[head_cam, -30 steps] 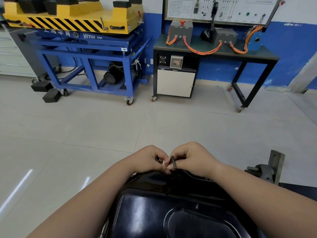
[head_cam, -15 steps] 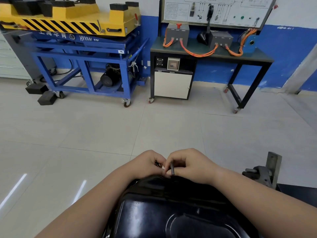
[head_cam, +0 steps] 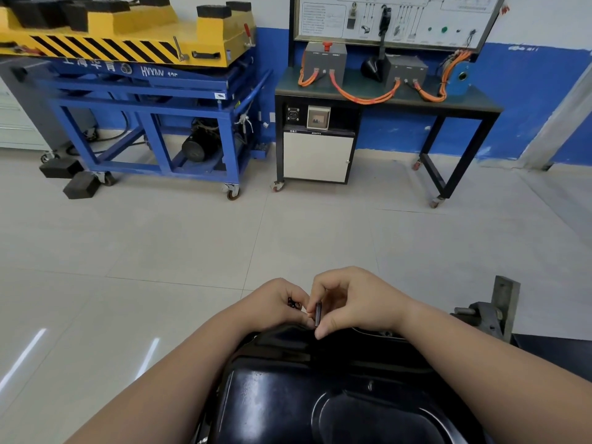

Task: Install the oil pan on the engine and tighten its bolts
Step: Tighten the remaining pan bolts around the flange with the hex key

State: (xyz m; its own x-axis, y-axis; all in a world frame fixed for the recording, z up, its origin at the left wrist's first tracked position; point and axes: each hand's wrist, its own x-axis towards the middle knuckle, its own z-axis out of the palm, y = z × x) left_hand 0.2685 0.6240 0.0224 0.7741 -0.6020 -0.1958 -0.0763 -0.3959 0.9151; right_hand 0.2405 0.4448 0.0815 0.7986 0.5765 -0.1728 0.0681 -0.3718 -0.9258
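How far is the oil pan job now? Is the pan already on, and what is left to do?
Done: the black oil pan seems set in place. In hand: the right hand pinches one bolt upright at the pan's far edge; the left hand holds spare bolts. Left: seating these bolts and tightening them; no tool is in view.
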